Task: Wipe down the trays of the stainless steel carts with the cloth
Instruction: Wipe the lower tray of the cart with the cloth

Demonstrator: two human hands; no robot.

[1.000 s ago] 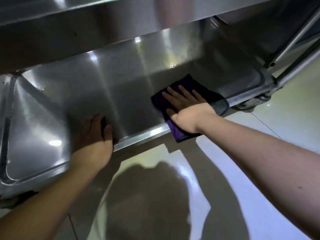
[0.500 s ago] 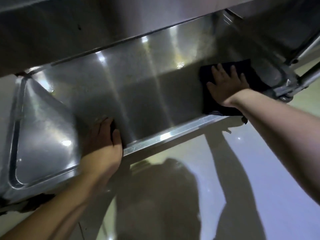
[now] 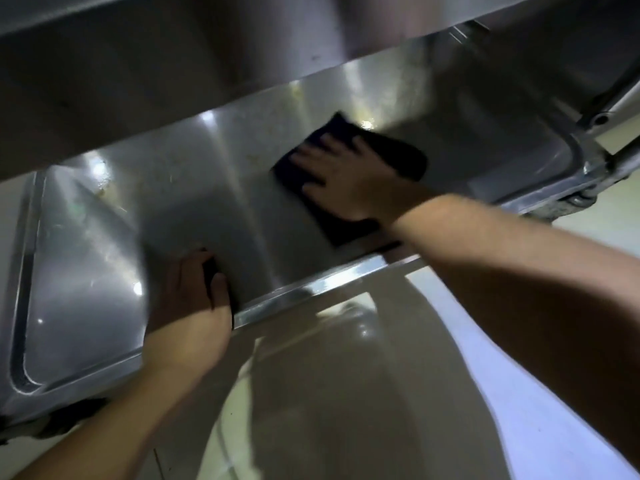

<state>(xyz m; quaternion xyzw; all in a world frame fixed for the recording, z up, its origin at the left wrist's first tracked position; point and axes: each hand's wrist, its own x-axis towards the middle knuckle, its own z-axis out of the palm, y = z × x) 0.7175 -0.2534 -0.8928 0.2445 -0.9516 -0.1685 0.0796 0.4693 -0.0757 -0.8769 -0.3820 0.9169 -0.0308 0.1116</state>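
While the left hand (image 3: 194, 299) grips the near rim of the lower tray (image 3: 104, 271), fingers curled over the edge, the right hand (image 3: 349, 178) lies flat, fingers spread, pressing the dark cloth (image 3: 401, 157) onto the tray floor right of centre.
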